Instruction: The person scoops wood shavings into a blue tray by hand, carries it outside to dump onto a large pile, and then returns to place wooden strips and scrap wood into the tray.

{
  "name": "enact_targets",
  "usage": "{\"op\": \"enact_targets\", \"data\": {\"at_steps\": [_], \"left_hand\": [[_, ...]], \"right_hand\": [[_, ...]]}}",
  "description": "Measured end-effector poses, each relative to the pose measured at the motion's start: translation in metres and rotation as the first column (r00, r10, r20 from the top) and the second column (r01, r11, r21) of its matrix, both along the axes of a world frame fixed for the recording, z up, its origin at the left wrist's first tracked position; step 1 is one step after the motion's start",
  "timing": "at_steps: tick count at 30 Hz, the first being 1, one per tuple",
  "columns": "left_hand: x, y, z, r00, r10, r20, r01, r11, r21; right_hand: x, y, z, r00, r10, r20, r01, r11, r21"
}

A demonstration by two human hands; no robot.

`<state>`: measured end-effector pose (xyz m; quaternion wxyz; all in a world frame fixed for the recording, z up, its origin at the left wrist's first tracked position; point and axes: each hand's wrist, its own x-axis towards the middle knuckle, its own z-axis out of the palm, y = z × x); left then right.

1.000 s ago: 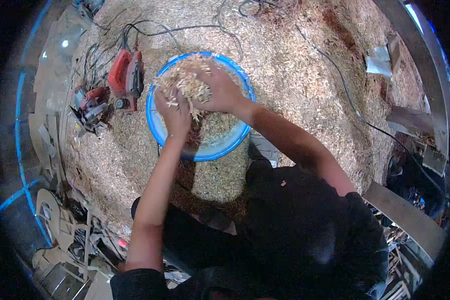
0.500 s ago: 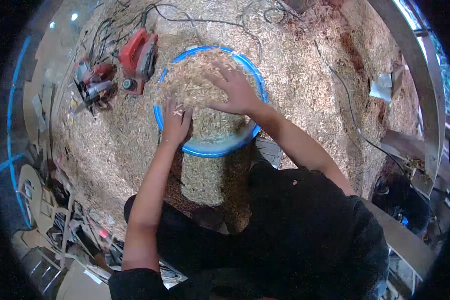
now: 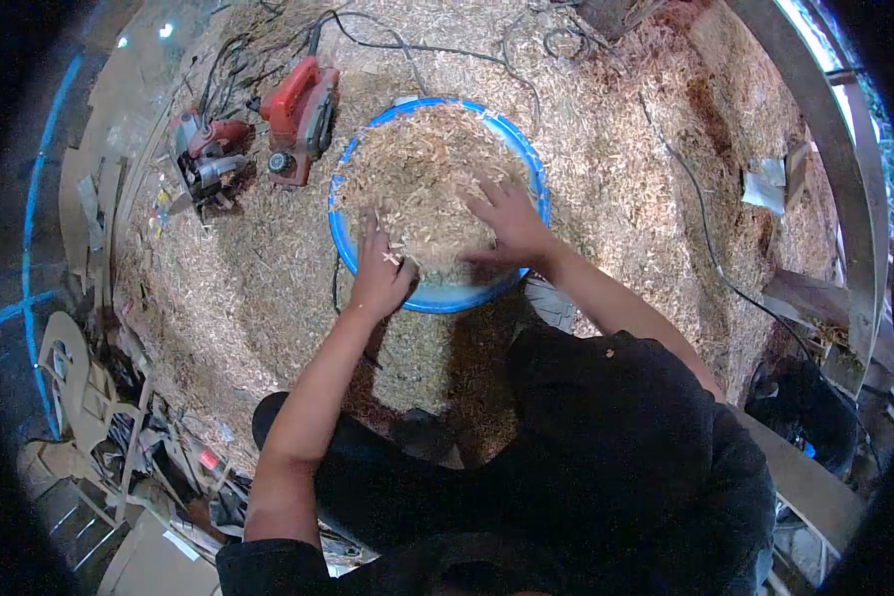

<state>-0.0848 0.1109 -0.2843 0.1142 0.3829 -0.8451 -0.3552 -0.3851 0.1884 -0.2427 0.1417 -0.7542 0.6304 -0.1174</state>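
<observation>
A round tub with a blue rim (image 3: 340,238) holds a heap of pale wood shavings (image 3: 417,164). At the tub's near left side, my left hand (image 3: 379,270) lies on the shavings with its fingers stretched out, and a few curls cling to its back. My right hand (image 3: 512,226) rests on the heap at the right side, fingers spread, its lower fingers slightly blurred. Some fingertips are sunk among the shavings and hard to see. Between the hands the shavings slope down toward the near rim, where part of the pale inner wall shows.
A red electric planer (image 3: 300,119) lies left of the tub, beside a circular saw (image 3: 207,159). Black cords (image 3: 700,199) run across the shavings-covered floor. Boards (image 3: 815,298) stand along the right edge; wooden scraps (image 3: 79,387) pile up at lower left.
My right hand has come down nearer the tub's near side, and my left hand sits a little lower against the rim. The whole view has shifted slightly to the right.
</observation>
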Motion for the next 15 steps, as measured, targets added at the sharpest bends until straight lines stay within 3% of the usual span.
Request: {"op": "enact_targets", "data": {"at_steps": [2, 4, 7, 9, 11, 15], "left_hand": [[-0.002, -0.002, 0.011, 0.999, -0.02, 0.045, 0.022, 0.999, -0.05], [-0.005, -0.009, 0.016, 0.985, 0.113, -0.127, -0.123, 0.989, -0.078], [-0.01, -0.021, 0.011, 0.993, 0.114, -0.038, -0.12, 0.97, -0.213], [-0.015, -0.022, 0.005, 0.991, 0.103, -0.083, -0.117, 0.975, -0.189], [-0.018, -0.019, 0.0, 0.999, 0.023, -0.037, -0.028, 0.989, -0.146], [-0.017, -0.011, 0.005, 0.995, 0.059, 0.085, -0.048, 0.991, -0.128]], "right_hand": [[0.0, -0.005, 0.002, 1.0, -0.024, -0.019, 0.023, 0.999, -0.045], [0.002, -0.02, 0.007, 0.99, -0.069, 0.124, 0.081, 0.993, -0.091], [0.012, -0.029, 0.01, 0.988, -0.107, 0.115, 0.116, 0.99, -0.076], [0.021, -0.029, -0.002, 0.989, -0.07, 0.127, 0.08, 0.994, -0.079], [0.022, -0.021, -0.014, 0.99, -0.032, 0.139, 0.044, 0.996, -0.083], [0.018, -0.018, -0.008, 0.994, -0.02, 0.106, 0.019, 1.0, 0.007]]}}
